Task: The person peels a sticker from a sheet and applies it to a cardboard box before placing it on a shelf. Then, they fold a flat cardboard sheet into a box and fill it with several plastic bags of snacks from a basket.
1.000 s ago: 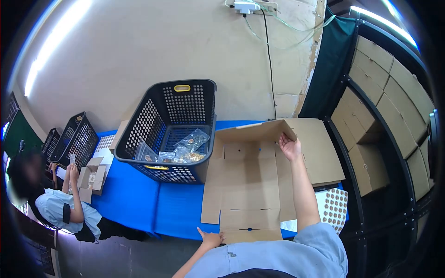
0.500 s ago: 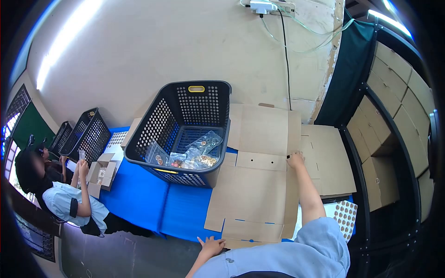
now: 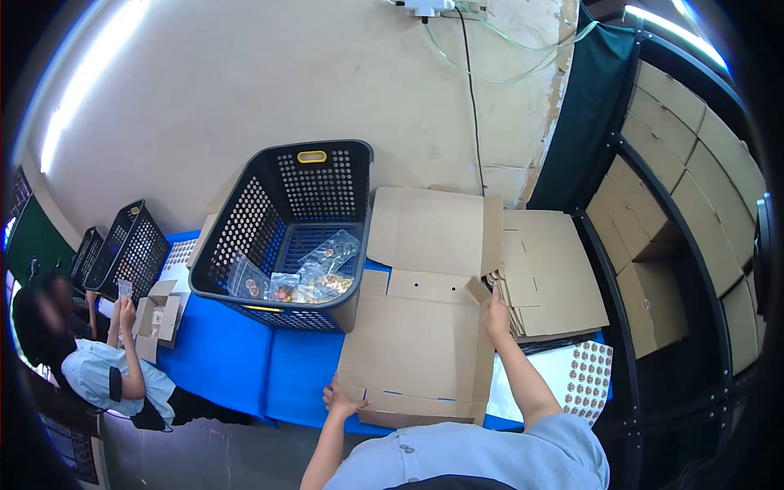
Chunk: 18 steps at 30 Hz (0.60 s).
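Cardboard fills the middle of the blue table [image 3: 245, 359]: a flat box blank [image 3: 416, 327] is spread open between the black basket [image 3: 286, 233] on its left and a stack of flattened cartons [image 3: 551, 273] on its right. The blank's far flap is leaned up against the wall, and its near flap is folded up at the table's near edge. Little open room is left on either side; the blank's left edge is touched by the basket's corner, and its right edge is overlapped by the stack. Bare blue surface is seen only to the near left, below the basket.

The left hand [image 3: 341, 400] is laid on the near left corner of the blank, fingers spread and pressed against the folded flap, with nothing enclosed. The right hand [image 3: 495, 312] is stretched forward along the blank's right edge, and a small side flap is pinched at its far end; how tightly it is gripped cannot be told.

Clear bags [image 3: 314, 273] of small items are seen inside the basket, their contents too small to be named. A white sheet of round stickers [image 3: 584, 376] is partly covered by the right forearm. At the far left another person [image 3: 98, 363] is seated beside a small open box [image 3: 159, 318], and is cut off by the frame's edge.
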Available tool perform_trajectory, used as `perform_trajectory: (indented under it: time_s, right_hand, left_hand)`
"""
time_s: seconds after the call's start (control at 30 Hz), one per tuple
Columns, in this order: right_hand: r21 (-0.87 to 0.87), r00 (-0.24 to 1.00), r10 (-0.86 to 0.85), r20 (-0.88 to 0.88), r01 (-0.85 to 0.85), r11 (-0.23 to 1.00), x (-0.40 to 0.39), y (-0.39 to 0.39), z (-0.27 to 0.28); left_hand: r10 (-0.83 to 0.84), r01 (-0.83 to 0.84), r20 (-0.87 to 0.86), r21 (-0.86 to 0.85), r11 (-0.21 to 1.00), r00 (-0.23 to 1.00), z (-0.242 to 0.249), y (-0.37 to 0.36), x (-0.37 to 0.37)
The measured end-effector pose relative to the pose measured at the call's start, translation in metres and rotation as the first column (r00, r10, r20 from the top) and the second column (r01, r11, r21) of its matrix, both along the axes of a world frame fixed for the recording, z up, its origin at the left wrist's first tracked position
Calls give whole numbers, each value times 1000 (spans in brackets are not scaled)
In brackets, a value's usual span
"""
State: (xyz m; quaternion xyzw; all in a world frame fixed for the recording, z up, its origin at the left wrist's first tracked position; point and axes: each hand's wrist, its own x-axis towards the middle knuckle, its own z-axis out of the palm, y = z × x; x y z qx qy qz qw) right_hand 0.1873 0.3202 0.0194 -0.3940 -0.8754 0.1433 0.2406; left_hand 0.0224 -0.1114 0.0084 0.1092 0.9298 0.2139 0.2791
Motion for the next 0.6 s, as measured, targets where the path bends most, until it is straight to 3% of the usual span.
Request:
perform_trajectory:
  time_s: [0.07,0.2,0.27,0.43,0.5,0.6]
  right_hand:
    - [62,999,2,-45,0,998,9,-8,18]
    - [198,994,44,-98,-24,980,15,-17,32]
    - [198,994,40,-107,-18,980,14,-18,32]
    - [148,990,54,-128,-35,988,11,-20,29]
    - [-375,987,-13,-161,-49,926,8,-26,29]
    - [-532,974,-58,-220,-70,844,7,-45,17]
  left_hand:
    - [25,-20,88,-55,998,996,14,6,2]
    - [2,2,79,-43,999,997,-1,5,0]
    - [30,-31,-7,-110,993,1000,-7,6,4]
    - [51,-50,21,-67,997,998,-8,2,5]
    - [52,-51,22,-43,998,998,-13,0,3]
    - [77,-77,11,-25,997,997,-18,4,3]
